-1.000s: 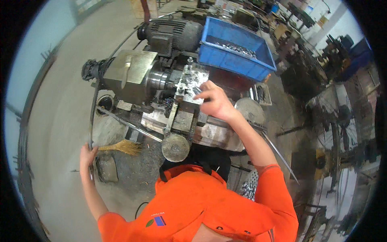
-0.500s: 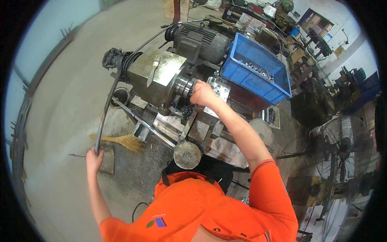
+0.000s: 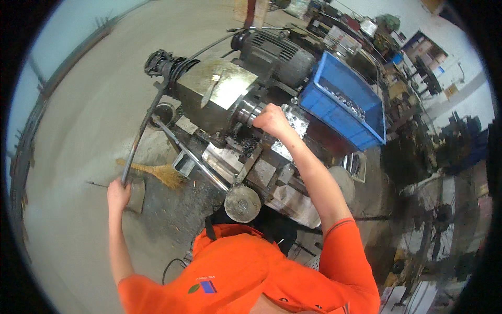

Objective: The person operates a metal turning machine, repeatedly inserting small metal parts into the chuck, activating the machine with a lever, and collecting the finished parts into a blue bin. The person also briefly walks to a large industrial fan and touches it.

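Observation:
My left hand is wrapped round the lower end of a long metal lever, which slants up to the left end of a small lathe. At the steel collet chuck on the spindle, my right hand is closed with its fingers at the chuck's front. Whatever it pinches is hidden by the hand. The boxy headstock stands left of the chuck, and a paintbrush lies on its top. Beneath my right forearm sits a metal tool block. Dark metal chips lie below the chuck.
A blue plastic crate with small metal parts stands behind the tool block. The motor is behind the headstock. A round disc and a shiny bar are nearest my body. On the floor lies a straw broom; a fan stands at right.
The view has shifted, so the lathe appears slightly farther right. My left hand keeps its grip on the lever, and my right hand stays closed at the chuck.

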`<state>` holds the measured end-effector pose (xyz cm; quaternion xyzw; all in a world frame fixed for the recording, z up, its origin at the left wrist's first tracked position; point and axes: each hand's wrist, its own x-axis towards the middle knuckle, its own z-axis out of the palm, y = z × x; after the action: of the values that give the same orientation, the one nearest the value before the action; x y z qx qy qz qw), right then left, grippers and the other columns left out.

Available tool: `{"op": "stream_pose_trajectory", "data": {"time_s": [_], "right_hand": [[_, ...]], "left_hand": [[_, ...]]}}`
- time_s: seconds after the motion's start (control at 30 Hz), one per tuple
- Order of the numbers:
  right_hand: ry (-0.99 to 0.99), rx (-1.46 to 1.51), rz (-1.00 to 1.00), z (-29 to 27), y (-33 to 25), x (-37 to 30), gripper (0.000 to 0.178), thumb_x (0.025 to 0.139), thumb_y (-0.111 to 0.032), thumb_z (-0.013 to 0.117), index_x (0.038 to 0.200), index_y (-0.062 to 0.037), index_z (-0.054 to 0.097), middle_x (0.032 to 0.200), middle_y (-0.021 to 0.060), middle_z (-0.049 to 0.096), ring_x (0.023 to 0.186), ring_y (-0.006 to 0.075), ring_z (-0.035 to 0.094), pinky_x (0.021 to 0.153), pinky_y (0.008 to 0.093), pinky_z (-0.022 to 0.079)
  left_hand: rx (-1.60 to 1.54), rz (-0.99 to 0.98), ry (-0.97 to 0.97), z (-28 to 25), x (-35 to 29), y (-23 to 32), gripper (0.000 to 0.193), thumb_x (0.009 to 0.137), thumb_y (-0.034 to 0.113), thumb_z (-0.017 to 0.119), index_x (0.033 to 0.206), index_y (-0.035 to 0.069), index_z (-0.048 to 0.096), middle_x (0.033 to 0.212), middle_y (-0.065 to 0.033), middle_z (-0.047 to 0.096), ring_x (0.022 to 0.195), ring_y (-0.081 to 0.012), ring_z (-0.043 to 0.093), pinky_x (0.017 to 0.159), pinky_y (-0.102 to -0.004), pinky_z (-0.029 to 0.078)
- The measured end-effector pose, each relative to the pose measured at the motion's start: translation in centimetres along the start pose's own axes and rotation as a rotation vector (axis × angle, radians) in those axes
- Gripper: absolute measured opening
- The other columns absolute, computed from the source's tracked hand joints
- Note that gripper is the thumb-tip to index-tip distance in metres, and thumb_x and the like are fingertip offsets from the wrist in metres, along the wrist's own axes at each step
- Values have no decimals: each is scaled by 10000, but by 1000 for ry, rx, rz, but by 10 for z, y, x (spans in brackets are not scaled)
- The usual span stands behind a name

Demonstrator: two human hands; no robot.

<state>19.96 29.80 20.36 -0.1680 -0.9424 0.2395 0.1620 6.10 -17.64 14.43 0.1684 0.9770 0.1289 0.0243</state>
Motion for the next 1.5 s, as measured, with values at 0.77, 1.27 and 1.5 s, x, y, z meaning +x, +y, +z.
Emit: {"op": "stream_pose_trajectory", "data": {"time_s": [0.77, 1.27, 1.5], "right_hand": [[191, 18, 140, -8, -20, -31, 197, 547, -179, 588, 661, -24, 632, 1085, 219, 529, 955, 355, 537, 800, 360, 441], [357, -30, 662, -121, 54, -321, 273, 538, -79, 574, 793, -48, 663, 1099, 189, 549, 884, 304, 595, 743, 322, 468], [341, -346, 818, -134, 87, -420, 379, 550, -106, 560, 915, -29, 630, 1137, 170, 530, 986, 325, 542, 848, 345, 425]], "left_hand": [[165, -21, 336, -18, 169, -94, 201, 737, 173, 553, 858, 22, 609, 785, -177, 614, 776, -307, 605, 695, -405, 471], [513, 704, -315, 219, 109, 61, 388, 727, 231, 576, 1104, 166, 506, 932, -110, 613, 826, -260, 604, 684, -405, 488], [394, 629, -361, 164, 124, 95, 282, 745, 253, 598, 1000, 134, 601, 905, -105, 627, 843, -254, 605, 682, -362, 485]]}}
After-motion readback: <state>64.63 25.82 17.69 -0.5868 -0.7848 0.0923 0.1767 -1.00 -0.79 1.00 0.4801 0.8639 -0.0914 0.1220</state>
